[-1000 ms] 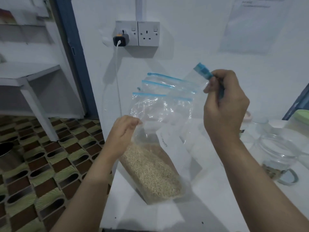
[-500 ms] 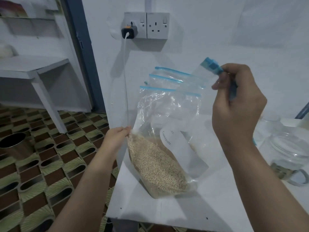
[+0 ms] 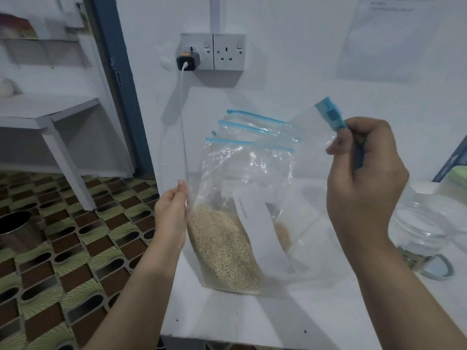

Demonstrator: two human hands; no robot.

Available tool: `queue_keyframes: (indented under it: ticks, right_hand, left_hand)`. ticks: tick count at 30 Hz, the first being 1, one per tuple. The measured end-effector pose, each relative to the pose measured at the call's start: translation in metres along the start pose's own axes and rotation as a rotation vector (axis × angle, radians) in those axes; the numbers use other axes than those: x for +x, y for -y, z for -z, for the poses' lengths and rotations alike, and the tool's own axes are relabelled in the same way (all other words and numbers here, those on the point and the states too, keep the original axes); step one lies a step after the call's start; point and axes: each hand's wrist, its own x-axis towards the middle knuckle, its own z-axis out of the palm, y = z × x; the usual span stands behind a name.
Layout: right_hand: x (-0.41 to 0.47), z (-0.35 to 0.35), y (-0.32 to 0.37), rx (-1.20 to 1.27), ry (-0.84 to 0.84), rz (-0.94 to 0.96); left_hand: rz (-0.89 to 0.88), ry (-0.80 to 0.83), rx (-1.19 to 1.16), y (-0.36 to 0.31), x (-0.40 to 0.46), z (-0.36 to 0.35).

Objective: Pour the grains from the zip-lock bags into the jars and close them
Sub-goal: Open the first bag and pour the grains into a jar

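A clear zip-lock bag point(image 3: 227, 243) with pale grains in its lower part and a white label stands tilted on the white table point(image 3: 278, 319). My left hand point(image 3: 173, 213) pinches the bag's left edge just above the grains. My right hand point(image 3: 364, 178) is raised and grips the bag's blue zip strip point(image 3: 331, 117) at its top right corner, stretching the plastic. Behind it, other zip-lock bags point(image 3: 255, 130) with blue strips lean against the wall. A glass jar point(image 3: 419, 233) stands at the right, partly hidden by my right arm.
A wall socket with a charger point(image 3: 188, 62) and its white cable point(image 3: 184, 122) hangs just left of the bags. A green-lidded container point(image 3: 458, 175) sits at the far right. The table's left edge drops to a patterned floor; a white shelf point(image 3: 48, 109) stands left.
My left hand has slid down from the bag's front to its left edge. The bag has settled more upright on the table. My right hand keeps its grip on the zip strip.
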Motion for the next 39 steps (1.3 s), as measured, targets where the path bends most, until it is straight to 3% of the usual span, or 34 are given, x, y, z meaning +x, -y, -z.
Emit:
queue_keyframes:
  ticks: [4,9,14,21,33,39]
  right_hand:
    - [-0.002,0.005,-0.002,-0.018,0.009,-0.018]
    - [-0.006,0.016,-0.006,-0.043,0.014,-0.06]
    - [-0.005,0.03,-0.005,-0.056,0.02,-0.072]
    - [0.022,0.061,-0.004,0.053,0.022,-0.059]
    - [0.118,0.109,-0.038,0.318,0.209,-0.263]
    - [0.139,0.115,-0.055,0.353,0.206,-0.339]
  left_hand:
    - [-0.132,-0.034,0.067,0.003,-0.006,-0.004]
    - [-0.079,0.043,-0.031,0.005,-0.014,-0.006]
    - [-0.22,-0.062,-0.031,0.0,-0.036,-0.027]
    - [-0.361,-0.114,-0.169,-0.043,-0.074,-0.075]
    - [-0.432,-0.216,-0.349,-0.098,-0.077,-0.148]
    - [-0.451,-0.236,-0.409,-0.113,-0.078,-0.172]
